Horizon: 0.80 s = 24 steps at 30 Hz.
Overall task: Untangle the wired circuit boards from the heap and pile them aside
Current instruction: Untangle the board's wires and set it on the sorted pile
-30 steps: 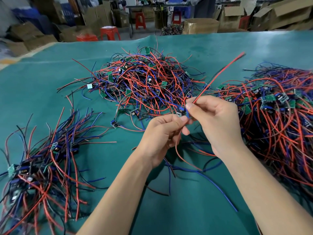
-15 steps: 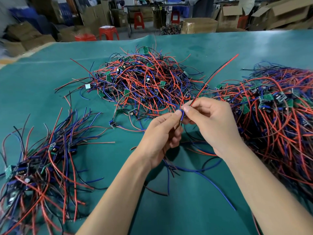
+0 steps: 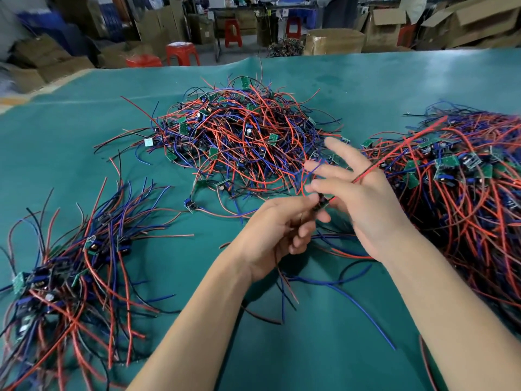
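My left hand [image 3: 279, 232] grips a small wired circuit board [image 3: 322, 205] above the green table, its blue, red and black wires [image 3: 346, 289] trailing down onto the mat. My right hand [image 3: 363, 201] is just right of it, fingers straight and spread. The board's long red wire [image 3: 408, 142] runs across those fingers and up to the right. A tangled heap of boards and wires [image 3: 248, 142] lies behind the hands. A larger heap [image 3: 465, 187] is at the right. A combed-out pile of boards [image 3: 70, 277] sits at the near left.
The green mat [image 3: 84, 131] covers the whole table. One loose board [image 3: 191, 206] lies between the centre heap and the left pile. Beyond the far edge stand red stools [image 3: 181, 53] and cardboard boxes [image 3: 334, 40].
My right hand has let go of its pinch on the red wire and spread its fingers. The red wire's free end has dropped lower to the right. My left hand still holds the board.
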Tool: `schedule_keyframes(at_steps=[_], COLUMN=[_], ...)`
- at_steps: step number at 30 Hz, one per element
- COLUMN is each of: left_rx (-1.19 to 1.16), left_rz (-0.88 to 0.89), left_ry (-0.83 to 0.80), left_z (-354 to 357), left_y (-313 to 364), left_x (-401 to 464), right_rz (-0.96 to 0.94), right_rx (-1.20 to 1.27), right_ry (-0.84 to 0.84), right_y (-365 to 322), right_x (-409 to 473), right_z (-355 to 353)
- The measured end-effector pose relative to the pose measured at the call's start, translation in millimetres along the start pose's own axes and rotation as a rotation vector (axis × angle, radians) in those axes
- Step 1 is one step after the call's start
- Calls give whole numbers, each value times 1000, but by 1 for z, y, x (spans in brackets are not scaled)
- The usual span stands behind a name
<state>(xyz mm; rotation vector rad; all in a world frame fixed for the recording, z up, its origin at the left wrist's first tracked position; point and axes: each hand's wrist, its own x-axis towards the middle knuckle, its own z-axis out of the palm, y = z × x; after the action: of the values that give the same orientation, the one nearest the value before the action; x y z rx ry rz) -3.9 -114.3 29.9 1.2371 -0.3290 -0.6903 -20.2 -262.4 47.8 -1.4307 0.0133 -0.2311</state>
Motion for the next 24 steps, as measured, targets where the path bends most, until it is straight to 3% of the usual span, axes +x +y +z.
schedule_keyframes(at_steps=[4, 7, 9, 13, 15, 20, 24], left_rx=[-62, -60, -21, -5, 5, 50, 77], left_rz=[75, 119, 130, 131, 139, 157, 165], left_ry=[48, 121, 152, 198, 218, 224, 174], left_z=[-1, -3, -4, -2, 0, 3, 5], left_y=[2, 3, 3, 2, 1, 1, 0], left_x=[0, 0, 0, 1, 1, 2, 2], right_rz=[-6, -150, -189, -43, -49, -254, -267], right_rx=[-284, -351, -329, -177, -168, -531, -544], right_ry=[52, 64, 38, 12, 66, 298, 428], right_y=[9, 7, 7, 6, 8, 12, 7], right_x=[2, 0, -1, -2, 0, 6, 10], right_z=[-3, -2, -2, -2, -1, -7, -21])
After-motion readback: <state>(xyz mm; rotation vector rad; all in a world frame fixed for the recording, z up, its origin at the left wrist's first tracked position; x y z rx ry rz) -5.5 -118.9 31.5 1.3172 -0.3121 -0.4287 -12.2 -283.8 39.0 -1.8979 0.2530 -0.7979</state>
